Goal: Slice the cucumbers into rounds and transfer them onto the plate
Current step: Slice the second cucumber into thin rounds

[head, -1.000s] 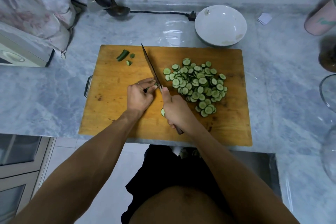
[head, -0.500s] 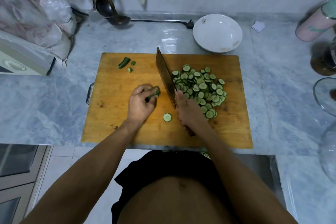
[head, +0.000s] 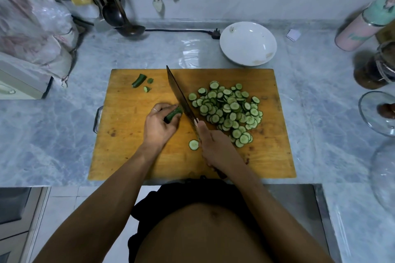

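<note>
My knife (head: 180, 96) had come back beside the cucumber stub (head: 174, 113) pinched in my left hand (head: 159, 126); my right hand (head: 215, 149) gripped the handle, and I judged short, thin cuts with fingertips tucked safest

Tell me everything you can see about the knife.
The knife has a long, broad, dark blade that looks like metal. The right hand grips its handle, mostly hidden. It lies slanted across the wooden cutting board, tip toward the wall, between the cucumber stub and the pile of rounds.
</note>
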`<state>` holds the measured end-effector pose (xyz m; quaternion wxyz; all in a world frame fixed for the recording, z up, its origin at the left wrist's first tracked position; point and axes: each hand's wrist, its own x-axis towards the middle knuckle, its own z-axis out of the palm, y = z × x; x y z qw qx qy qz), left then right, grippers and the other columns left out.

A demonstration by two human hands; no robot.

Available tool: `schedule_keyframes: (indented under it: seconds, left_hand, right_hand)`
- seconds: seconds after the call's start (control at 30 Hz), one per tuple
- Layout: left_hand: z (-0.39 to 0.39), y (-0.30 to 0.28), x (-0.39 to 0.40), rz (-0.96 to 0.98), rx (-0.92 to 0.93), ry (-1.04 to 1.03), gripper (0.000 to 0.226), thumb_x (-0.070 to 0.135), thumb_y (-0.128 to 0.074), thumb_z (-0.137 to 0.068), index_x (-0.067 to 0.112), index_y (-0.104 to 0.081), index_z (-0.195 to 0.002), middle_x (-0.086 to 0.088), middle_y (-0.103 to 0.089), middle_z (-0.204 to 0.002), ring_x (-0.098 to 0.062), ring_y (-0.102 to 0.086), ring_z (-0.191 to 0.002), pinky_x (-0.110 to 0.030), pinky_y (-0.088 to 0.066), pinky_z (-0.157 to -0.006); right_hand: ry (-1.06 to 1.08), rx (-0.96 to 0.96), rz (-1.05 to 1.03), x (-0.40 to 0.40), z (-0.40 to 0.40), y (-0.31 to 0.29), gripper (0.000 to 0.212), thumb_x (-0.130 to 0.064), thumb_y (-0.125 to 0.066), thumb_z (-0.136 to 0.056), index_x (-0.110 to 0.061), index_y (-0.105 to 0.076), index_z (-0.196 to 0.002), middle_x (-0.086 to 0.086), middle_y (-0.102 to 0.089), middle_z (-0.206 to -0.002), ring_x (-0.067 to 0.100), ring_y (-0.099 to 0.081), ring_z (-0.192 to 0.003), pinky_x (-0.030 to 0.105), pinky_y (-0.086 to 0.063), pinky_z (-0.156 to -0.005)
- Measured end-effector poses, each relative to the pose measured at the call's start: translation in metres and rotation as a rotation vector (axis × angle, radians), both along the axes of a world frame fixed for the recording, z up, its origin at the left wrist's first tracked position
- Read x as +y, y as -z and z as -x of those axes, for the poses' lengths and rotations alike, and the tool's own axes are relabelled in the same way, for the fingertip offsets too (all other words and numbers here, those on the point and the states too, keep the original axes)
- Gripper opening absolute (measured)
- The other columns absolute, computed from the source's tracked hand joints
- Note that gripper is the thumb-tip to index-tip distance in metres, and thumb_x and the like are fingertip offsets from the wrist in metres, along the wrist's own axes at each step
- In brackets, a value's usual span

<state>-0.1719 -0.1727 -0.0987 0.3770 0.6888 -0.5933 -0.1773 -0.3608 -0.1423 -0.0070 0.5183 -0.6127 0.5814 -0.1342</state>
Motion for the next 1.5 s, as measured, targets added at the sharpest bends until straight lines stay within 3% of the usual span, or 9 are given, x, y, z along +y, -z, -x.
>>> schedule_keyframes:
  seconds: [0.17,0.27,0.63,0.9,1.1,1.2,1.3,1.4,1.5]
  left_hand:
    - [0.002,-0.001,-0.003,-0.013,0.022,-0.031,0.024,0.015,-0.074,-0.084,0.008,-0.075,-0.107,-0.002,-0.067,-0.103,-0.011,-0.061,-0.096,-0.003,-0.040,-0.081]
    - [0.003,-0.004,-0.002,-0.013,0.038,-0.036,0.023,0.013,-0.073,-0.084,0.006,-0.075,-0.107,-0.003,-0.069,-0.104,-0.012,-0.063,-0.097,-0.001,-0.039,-0.081]
    - [0.001,-0.008,-0.004,-0.004,0.062,-0.048,0.024,0.013,-0.076,-0.081,0.006,-0.076,-0.104,-0.004,-0.072,-0.104,-0.009,-0.064,-0.095,-0.012,-0.046,-0.091]
    - [-0.003,-0.007,-0.004,-0.037,0.063,-0.031,0.025,0.019,-0.074,-0.084,0.006,-0.076,-0.104,-0.006,-0.072,-0.110,-0.015,-0.067,-0.104,-0.030,-0.051,-0.097]
    - [0.005,-0.009,0.002,-0.016,0.011,-0.008,0.023,0.015,-0.074,-0.082,0.005,-0.076,-0.102,-0.006,-0.073,-0.110,-0.014,-0.067,-0.104,-0.024,-0.049,-0.097]
    - [0.003,-0.010,0.002,-0.032,0.018,0.004,0.024,0.018,-0.071,-0.082,0.006,-0.077,-0.103,-0.005,-0.073,-0.111,-0.015,-0.067,-0.105,-0.026,-0.050,-0.098]
    - [0.000,-0.011,0.002,-0.028,0.013,0.006,0.023,0.015,-0.073,-0.083,0.006,-0.076,-0.105,-0.004,-0.072,-0.111,-0.014,-0.066,-0.105,-0.017,-0.046,-0.098]
    - [0.001,-0.011,0.002,-0.021,0.047,-0.009,0.024,0.011,-0.075,-0.082,0.006,-0.075,-0.106,-0.005,-0.072,-0.111,-0.009,-0.063,-0.104,-0.005,-0.039,-0.095]
    - [-0.001,-0.008,0.005,0.000,0.039,0.006,0.026,0.010,-0.077,-0.081,0.008,-0.075,-0.107,-0.004,-0.071,-0.110,-0.012,-0.064,-0.103,-0.013,-0.044,-0.096]
  right_hand:
    - [-0.008,0.013,0.000,0.003,0.000,-0.005,0.068,-0.063,-0.018,-0.099,-0.012,-0.043,-0.062,0.009,-0.048,-0.058,0.023,-0.048,-0.051,0.048,-0.052,-0.060]
    - [-0.012,0.033,0.010,0.006,-0.002,-0.006,0.069,-0.061,-0.018,-0.100,-0.010,-0.048,-0.064,0.011,-0.052,-0.060,0.025,-0.052,-0.054,0.048,-0.052,-0.063]
    - [-0.041,0.073,0.018,0.008,-0.004,-0.014,0.068,-0.057,-0.018,-0.102,-0.009,-0.052,-0.068,0.012,-0.059,-0.066,0.025,-0.058,-0.060,0.044,-0.052,-0.069]
    - [-0.065,0.056,-0.003,0.003,-0.009,-0.015,0.071,-0.059,-0.016,-0.101,-0.010,-0.045,-0.059,0.006,-0.049,-0.055,0.019,-0.049,-0.048,0.042,-0.053,-0.060]
    - [-0.038,0.043,-0.067,-0.018,-0.026,0.001,0.074,-0.066,-0.014,-0.097,-0.012,-0.042,-0.055,0.005,-0.048,-0.049,0.022,-0.052,-0.045,0.032,-0.047,-0.047]
    - [-0.022,0.057,-0.038,-0.021,-0.035,0.010,0.074,-0.065,-0.014,-0.098,-0.011,-0.043,-0.056,0.005,-0.051,-0.051,0.022,-0.053,-0.048,0.043,-0.055,-0.063]
    - [0.022,0.044,-0.021,-0.014,-0.037,0.016,0.072,-0.062,-0.016,-0.100,-0.015,-0.045,-0.054,0.002,-0.051,-0.052,0.020,-0.052,-0.052,0.044,-0.055,-0.072]
    - [0.090,0.026,-0.011,-0.015,-0.033,0.018,0.073,-0.061,-0.016,-0.101,-0.015,-0.046,-0.053,0.001,-0.051,-0.050,0.017,-0.051,-0.049,0.036,-0.048,-0.060]
    - [0.141,0.007,0.008,-0.016,-0.024,0.014,0.072,-0.058,-0.019,-0.102,-0.015,-0.042,-0.050,-0.005,-0.044,-0.038,0.010,-0.046,-0.036,0.026,-0.039,-0.048]
